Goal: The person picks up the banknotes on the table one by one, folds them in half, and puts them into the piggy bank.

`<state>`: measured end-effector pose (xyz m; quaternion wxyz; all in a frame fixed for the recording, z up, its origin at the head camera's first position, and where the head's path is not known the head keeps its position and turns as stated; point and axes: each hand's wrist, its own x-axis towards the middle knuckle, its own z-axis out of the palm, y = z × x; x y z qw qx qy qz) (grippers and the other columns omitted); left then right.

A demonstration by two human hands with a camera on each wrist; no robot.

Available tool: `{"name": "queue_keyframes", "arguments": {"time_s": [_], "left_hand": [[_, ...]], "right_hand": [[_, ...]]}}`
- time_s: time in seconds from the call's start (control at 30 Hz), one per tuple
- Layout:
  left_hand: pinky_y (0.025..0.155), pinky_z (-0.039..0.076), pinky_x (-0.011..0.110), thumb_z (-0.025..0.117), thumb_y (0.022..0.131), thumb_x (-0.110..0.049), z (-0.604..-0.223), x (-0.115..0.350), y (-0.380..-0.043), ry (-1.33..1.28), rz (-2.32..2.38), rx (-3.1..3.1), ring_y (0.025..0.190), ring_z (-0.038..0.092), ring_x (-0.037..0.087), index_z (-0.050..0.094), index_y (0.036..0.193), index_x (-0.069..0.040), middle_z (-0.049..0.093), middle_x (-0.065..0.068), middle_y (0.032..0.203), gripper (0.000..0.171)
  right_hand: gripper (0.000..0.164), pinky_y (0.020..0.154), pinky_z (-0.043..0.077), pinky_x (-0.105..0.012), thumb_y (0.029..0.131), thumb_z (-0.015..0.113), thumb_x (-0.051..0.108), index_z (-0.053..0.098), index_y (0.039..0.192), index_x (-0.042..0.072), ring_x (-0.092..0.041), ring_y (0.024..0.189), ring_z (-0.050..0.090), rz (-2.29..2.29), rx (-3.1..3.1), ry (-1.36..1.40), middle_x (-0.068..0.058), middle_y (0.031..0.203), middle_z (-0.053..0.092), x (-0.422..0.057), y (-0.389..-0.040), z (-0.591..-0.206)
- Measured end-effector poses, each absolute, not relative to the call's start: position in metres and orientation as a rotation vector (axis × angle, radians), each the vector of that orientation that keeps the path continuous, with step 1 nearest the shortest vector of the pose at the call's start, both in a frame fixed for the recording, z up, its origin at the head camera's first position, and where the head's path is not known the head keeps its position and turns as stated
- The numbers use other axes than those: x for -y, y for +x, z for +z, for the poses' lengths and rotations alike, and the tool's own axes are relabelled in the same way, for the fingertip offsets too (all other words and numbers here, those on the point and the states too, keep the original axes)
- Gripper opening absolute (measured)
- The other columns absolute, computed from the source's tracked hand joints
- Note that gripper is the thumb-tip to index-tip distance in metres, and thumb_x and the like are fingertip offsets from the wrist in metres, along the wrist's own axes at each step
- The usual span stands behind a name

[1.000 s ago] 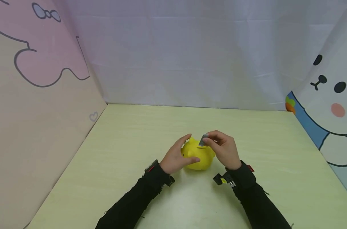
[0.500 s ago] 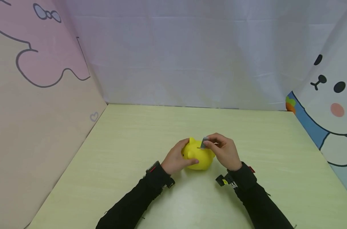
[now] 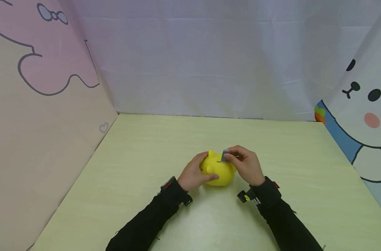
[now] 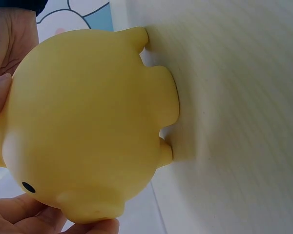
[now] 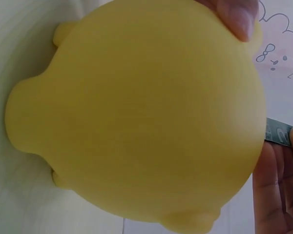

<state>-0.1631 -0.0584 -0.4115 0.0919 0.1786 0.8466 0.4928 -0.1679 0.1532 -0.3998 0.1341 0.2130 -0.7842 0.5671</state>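
A yellow piggy bank [image 3: 224,175] stands upright on the table, its snout toward the left. My left hand [image 3: 192,175] grips its head end, thumb on the near side and fingers around the front; the left wrist view shows fingertips at the snout [image 4: 95,207]. Between thumb and fingers, my right hand [image 3: 247,166] pinches a small grey-green folded banknote [image 3: 224,156]. It stands upright at the slot [image 3: 219,161] on the pig's back. In the right wrist view the banknote [image 5: 279,132] shows a printed numeral; its lower end is hidden behind the pig's body.
The pale wooden table [image 3: 159,139] extends around both hands. A white cloth [image 3: 190,62] hangs at the back. Printed cartoon panels [image 3: 52,115] flank the table on both sides. Each wrist wears a black strap with a small camera [image 3: 243,196].
My right hand has lowered slightly, bringing the banknote from a tilt to nearly upright at the slot. In the last half second hardly anything moves. The left hand keeps its grip on the piggy bank.
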Motion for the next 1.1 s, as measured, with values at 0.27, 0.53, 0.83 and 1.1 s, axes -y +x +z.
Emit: {"name": "queue_keyframes", "arguments": {"time_s": [0.27,0.53,0.83,1.1], "left_hand": [[0.106,0.042,0.042,0.079,0.084,-0.027,-0.41,0.059,-0.163,0.537,1.452,-2.507,0.127,0.048,0.027,0.035,0.15,-0.006,0.041,0.013,0.151,0.083],[0.106,0.043,0.041,0.079,0.084,-0.028,-0.413,0.059,-0.164,0.546,1.454,-2.51,0.128,0.048,0.026,0.036,0.15,-0.007,0.041,0.012,0.151,0.082],[0.105,0.043,0.042,0.079,0.084,-0.029,-0.414,0.059,-0.165,0.543,1.453,-2.509,0.127,0.049,0.026,0.035,0.151,-0.007,0.04,0.012,0.152,0.083],[0.106,0.043,0.042,0.079,0.083,-0.029,-0.414,0.06,-0.165,0.541,1.452,-2.518,0.128,0.049,0.027,0.035,0.151,-0.007,0.041,0.012,0.152,0.083]], "right_hand": [[0.011,0.074,0.053,-0.011,0.09,0.065,-0.004,0.07,0.099,0.0,-0.002,0.078,0.061,1.601,2.25,0.633,-0.013,0.089,0.068,-0.151,-0.17,-0.402],[0.009,0.074,0.053,-0.01,0.087,0.069,-0.001,0.071,0.095,0.003,0.001,0.081,0.061,1.459,2.269,0.656,-0.009,0.089,0.07,-0.148,-0.169,-0.405],[0.01,0.074,0.053,-0.013,0.087,0.069,-0.001,0.072,0.095,0.004,0.0,0.08,0.063,1.458,2.273,0.685,-0.009,0.09,0.07,-0.149,-0.168,-0.409],[0.011,0.068,0.05,-0.015,0.084,0.072,-0.003,0.072,0.092,0.005,-0.002,0.075,0.056,1.417,2.302,0.662,-0.007,0.088,0.069,-0.146,-0.168,-0.413]]}}
